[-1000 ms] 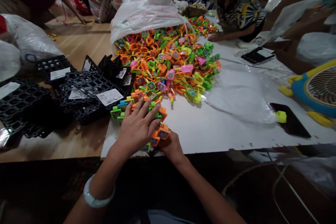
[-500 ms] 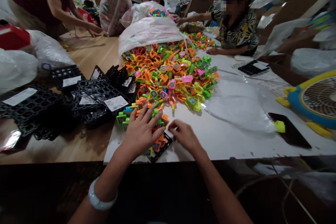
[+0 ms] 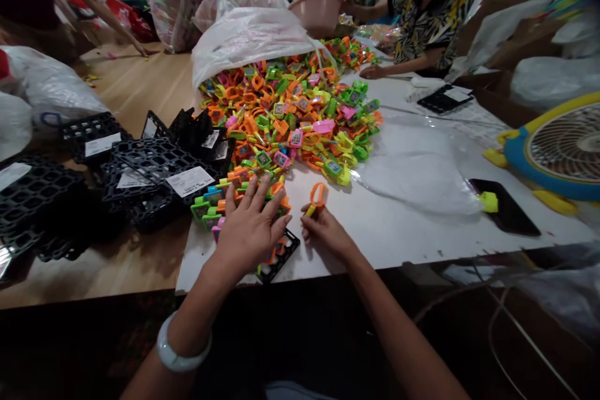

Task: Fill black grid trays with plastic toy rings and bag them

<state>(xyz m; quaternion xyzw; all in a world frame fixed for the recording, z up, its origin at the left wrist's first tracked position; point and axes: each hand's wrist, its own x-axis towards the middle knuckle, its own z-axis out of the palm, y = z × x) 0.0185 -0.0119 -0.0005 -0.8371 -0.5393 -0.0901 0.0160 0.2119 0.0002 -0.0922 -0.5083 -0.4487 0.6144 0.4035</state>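
Observation:
My left hand (image 3: 250,225) lies spread over a black plastic grid tray (image 3: 287,257) filled with small orange, green, blue and pink plastic toys; it hides much of the tray. In my right hand (image 3: 327,231), just right of the tray, a small orange toy watch (image 3: 319,194) with a yellow stem is pinched, its loop pointing up. Beyond both hands spreads a big heap of similar bright toys (image 3: 281,119), spilling from a white plastic sack (image 3: 253,37).
Stacked black trays (image 3: 154,169) with white labels stand at the left. To the right lie a clear plastic bag (image 3: 417,169), a dark phone (image 3: 509,209) and a blue-yellow fan (image 3: 557,150). Across the table a co-worker's hand holds a pink basin (image 3: 319,11).
My right hand now has the orange toy watch, picked up from in front of the heap. My left hand stays over the tray. A pink basin has appeared by the co-worker.

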